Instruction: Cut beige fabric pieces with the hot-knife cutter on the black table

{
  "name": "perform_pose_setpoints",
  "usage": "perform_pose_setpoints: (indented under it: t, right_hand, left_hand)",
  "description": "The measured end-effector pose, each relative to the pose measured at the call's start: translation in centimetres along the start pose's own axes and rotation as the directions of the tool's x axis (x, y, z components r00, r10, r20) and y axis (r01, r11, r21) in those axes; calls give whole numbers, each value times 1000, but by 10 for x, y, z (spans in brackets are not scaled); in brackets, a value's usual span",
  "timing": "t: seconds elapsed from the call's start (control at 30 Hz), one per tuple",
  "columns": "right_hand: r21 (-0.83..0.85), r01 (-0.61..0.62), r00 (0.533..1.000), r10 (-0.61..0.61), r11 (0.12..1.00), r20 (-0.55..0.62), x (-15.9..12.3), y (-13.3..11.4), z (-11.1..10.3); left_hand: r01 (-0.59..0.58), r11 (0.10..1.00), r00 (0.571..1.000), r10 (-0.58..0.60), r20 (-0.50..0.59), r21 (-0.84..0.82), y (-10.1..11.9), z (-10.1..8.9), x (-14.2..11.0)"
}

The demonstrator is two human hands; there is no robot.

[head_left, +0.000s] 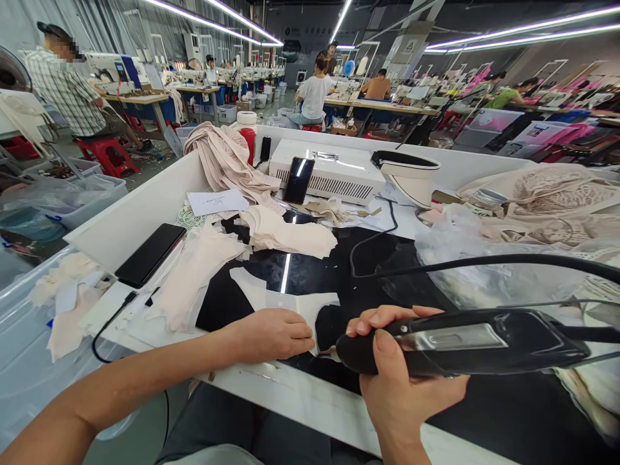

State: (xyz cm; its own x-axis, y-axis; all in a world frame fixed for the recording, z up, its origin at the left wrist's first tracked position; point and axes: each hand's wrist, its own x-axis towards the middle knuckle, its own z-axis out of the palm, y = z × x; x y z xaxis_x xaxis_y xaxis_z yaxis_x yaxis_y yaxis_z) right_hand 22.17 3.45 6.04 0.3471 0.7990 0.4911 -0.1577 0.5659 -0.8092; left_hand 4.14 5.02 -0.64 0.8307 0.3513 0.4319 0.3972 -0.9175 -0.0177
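Right hand (397,394), head view, closed around black corded tool (455,339) | left hand (276,332) over pale piece (314,301) on black work surface (349,290), pinch unclear | risk: dragging cable (593,333) or slip could drive adjacent tool tip (332,352) into fingertips (306,333).

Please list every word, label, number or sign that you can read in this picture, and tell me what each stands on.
No text can be read for certain.
White card: printed lines, too small to read.
Back wall: a row of characters, too blurred to read.
Yellow triangular sign on a pillar: its mark is too small to make out.
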Motion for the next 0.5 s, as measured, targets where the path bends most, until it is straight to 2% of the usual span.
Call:
perform_pose_setpoints:
  t: [0.5]
  right_hand:
    - [23, 4, 1000, -4, 1000, 8, 0, 0, -1]
  left_hand:
    - [19, 998, 1000, -19, 2, -52, -1, -1, -2]
